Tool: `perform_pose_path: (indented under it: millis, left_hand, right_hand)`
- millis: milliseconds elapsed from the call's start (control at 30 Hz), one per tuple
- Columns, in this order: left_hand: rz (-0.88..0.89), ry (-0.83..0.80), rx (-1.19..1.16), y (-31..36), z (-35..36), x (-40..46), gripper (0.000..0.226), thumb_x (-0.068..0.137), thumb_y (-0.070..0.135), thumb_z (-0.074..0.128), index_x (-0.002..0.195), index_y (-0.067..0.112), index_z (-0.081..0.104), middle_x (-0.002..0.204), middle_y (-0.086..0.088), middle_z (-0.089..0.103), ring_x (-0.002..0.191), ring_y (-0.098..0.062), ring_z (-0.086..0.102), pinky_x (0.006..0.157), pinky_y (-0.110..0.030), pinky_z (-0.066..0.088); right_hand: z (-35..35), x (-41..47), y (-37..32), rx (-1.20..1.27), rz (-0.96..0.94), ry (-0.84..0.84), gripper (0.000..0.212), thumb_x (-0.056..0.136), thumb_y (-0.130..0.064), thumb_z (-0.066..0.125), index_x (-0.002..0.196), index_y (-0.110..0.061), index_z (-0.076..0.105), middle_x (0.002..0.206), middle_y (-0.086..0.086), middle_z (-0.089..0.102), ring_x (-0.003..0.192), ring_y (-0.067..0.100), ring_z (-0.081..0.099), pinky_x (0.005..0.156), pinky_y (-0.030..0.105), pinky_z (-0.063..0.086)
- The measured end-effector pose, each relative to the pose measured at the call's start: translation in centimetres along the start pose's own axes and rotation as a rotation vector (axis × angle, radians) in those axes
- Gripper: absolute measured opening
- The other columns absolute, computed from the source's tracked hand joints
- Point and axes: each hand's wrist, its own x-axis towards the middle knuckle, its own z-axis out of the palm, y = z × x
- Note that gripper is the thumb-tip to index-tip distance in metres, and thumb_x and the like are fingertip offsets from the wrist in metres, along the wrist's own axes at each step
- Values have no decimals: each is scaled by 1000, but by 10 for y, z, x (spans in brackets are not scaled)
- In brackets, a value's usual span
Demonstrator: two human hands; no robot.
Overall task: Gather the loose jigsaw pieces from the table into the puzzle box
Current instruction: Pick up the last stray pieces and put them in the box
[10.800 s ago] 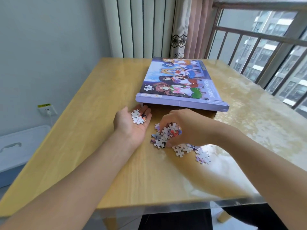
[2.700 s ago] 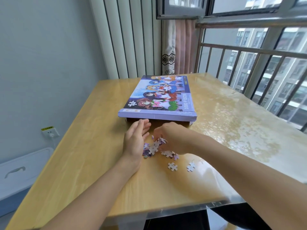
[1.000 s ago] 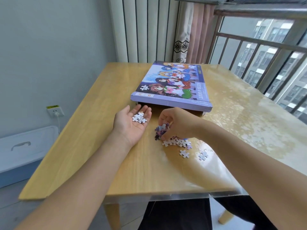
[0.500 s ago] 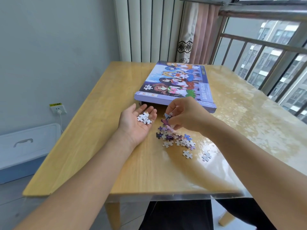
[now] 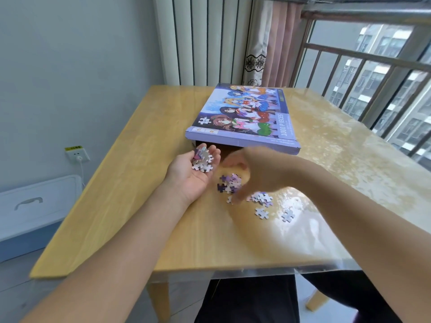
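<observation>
- The wooden table (image 5: pixel 130 183) carries everything; a clear sheet covers its top and overhangs the near edge.
- The puzzle box (image 5: pixel 245 117) lies flat toward the far side, its illustrated lid on top and shifted so that a dark gap shows under its near edge.
- The left hand (image 5: pixel 193 169) rests palm up on the table just in front of that gap, its fingers gently cupped around a small heap of jigsaw pieces (image 5: pixel 203 159).
- The right hand (image 5: pixel 251 169) reaches across above the loose pieces; it is blurred, so I cannot tell whether its fingers hold anything.
- A cluster of loose pieces (image 5: pixel 229 184), purple and white, lies on the table between the hands.
- More pieces (image 5: pixel 262 198) lie scattered just to the right, two of them slightly apart nearer the table's edge.
</observation>
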Motion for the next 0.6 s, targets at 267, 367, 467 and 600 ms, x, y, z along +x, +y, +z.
perform_pose_path:
  millis: [267,367,467,600]
  left_hand:
    - [21,10,99,-5,0,1,29,106,14,40,106,1,66,94,-15,74,91,-27,72,75,-33,61]
    - [23,-7,125,-6,-1,-1,28,106,13,40,106,1,65,90,-14,75,88,-25,72,74,-31,62]
    - [26,-18,137,-7,1,-2,26,106,11,40,103,1,64,87,-14,74,88,-24,71,76,-30,60]
    - [35,-27,167,-9,2,-2,21,105,9,42,105,4,63,87,-13,75,85,-24,72,74,-30,60]
  right_hand:
    - [18,-2,22,73,-47,27,44,73,-35,89,114,-28,75,109,-8,66,95,9,60,74,18,50]
    - [21,-2,19,83,-57,43,32,75,-32,88,103,-24,77,98,-8,70,87,7,63,67,14,46]
    - [23,-3,19,75,-80,70,24,80,-25,85,101,-20,76,93,-6,73,83,9,67,69,16,49]
    - [26,-5,18,41,-106,150,11,83,-20,79,93,-20,76,84,-7,72,75,9,66,72,25,56]
